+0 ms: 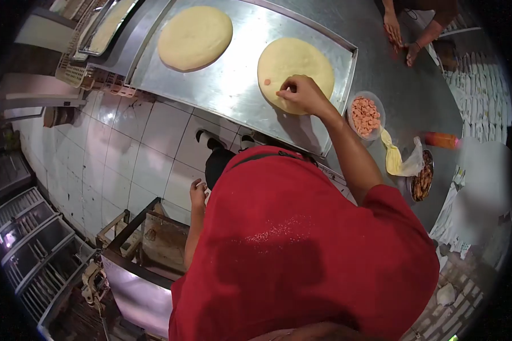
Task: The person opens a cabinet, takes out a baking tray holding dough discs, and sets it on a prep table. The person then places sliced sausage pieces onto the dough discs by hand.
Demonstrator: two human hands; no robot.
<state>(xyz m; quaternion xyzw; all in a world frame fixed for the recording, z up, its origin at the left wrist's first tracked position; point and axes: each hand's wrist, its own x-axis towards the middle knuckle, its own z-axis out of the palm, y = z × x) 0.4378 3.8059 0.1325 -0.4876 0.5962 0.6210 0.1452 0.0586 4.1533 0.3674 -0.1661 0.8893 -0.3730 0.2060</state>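
Two round, flat pieces of pale yellow dough lie on a large metal tray: the left dough round (194, 38) is plain, and the right dough round (301, 59) carries one pink sausage slice (267, 82) near its left edge. Over that right round, my right hand (302, 94) is closed in a pinch, with a small pink sausage slice at the fingertips, close to the dough surface. Beside the tray stands a clear tub (352, 122) of sausage slices (365, 115). My left hand (198, 194) hangs at my side below the tray, fingers loosely apart, holding nothing.
The metal tray (233, 85) rests on a steel table (404, 96). To the right lie a piping bag (393, 156) with yellow filling, a dish of brown strips (421, 183) and an orange bottle (441, 140). A co-worker's hands (401, 45) are at the far right.
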